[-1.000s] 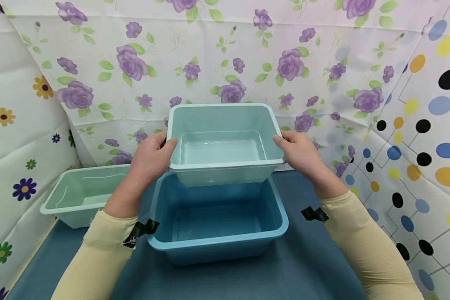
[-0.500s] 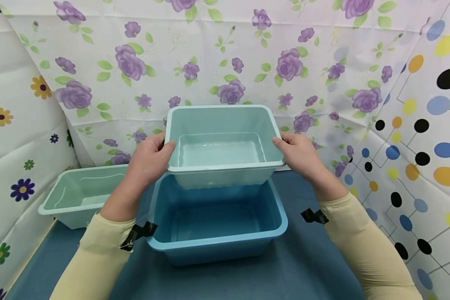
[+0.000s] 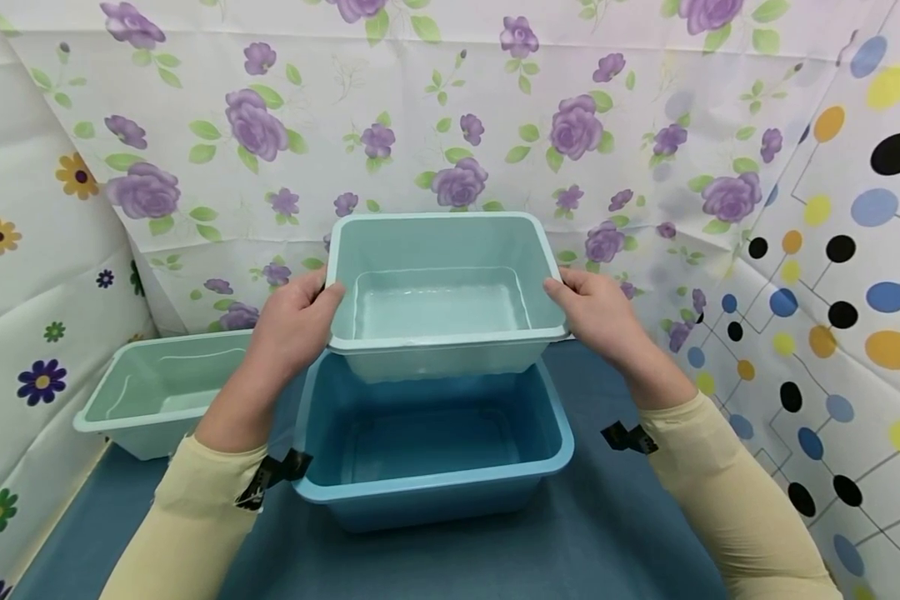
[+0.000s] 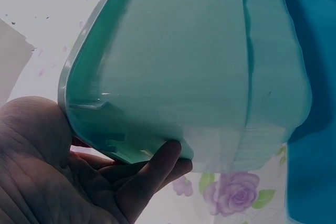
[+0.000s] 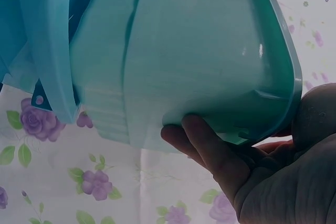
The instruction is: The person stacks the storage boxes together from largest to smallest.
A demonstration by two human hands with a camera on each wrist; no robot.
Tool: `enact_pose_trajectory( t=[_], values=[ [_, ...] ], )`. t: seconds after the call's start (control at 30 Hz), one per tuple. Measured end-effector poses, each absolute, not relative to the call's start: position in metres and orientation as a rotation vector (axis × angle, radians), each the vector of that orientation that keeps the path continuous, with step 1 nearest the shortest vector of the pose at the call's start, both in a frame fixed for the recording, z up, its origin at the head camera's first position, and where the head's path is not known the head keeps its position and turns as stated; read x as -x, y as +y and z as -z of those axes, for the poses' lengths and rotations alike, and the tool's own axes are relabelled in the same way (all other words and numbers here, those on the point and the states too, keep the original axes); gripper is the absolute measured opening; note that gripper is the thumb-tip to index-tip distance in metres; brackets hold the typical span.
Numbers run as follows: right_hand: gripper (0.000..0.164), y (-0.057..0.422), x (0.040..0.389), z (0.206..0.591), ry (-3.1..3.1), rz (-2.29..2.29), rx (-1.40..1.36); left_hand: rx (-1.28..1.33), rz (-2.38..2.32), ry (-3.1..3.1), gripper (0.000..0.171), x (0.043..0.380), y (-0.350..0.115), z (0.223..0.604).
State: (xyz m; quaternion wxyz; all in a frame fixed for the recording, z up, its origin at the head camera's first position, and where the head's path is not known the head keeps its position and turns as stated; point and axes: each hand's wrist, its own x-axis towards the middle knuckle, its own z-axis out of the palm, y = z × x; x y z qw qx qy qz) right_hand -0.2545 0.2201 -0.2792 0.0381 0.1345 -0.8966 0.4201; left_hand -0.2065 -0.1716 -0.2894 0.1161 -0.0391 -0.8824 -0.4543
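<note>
A pale mint plastic basin (image 3: 442,308) hangs level between both hands, above the rear part of a larger blue basin (image 3: 435,492). My left hand (image 3: 292,321) grips its left rim, thumb over the edge and fingers underneath. On the opposite side my right hand (image 3: 596,308) holds the right rim in the same way. In the left wrist view, fingers (image 4: 157,169) press against the outer wall of the mint basin (image 4: 178,66). The right wrist view has fingertips (image 5: 191,129) on its other end wall. Both basins look empty inside.
A second mint basin (image 3: 150,400) stands at the left, partly hidden behind the left forearm. Blue cloth (image 3: 630,533) covers the table. Flowered sheeting (image 3: 390,100) hangs close behind, and a dotted sheet (image 3: 817,275) rises on the right.
The held mint basin has sunk slightly toward the blue basin and shifted a little left, with both hands still on it. The other basins stay in place.
</note>
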Motion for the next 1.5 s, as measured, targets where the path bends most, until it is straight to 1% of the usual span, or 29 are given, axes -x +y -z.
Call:
enact_pose_trajectory(
  t=[0.53,1.03,1.5],
  values=[
    [0.058,0.222,0.248,0.284,-2.750,-1.292,-0.424,0.170,1.290,-2.592,0.056,0.198,-0.172,0.290],
    [0.060,0.224,0.242,0.287,-2.760,-1.300,-0.417,0.164,1.237,-2.617,0.061,0.188,-0.169,0.289],
    [0.060,0.225,0.233,0.287,-2.762,-1.280,-0.409,0.170,1.242,-2.619,0.059,0.182,-0.170,0.289]
  ],
)
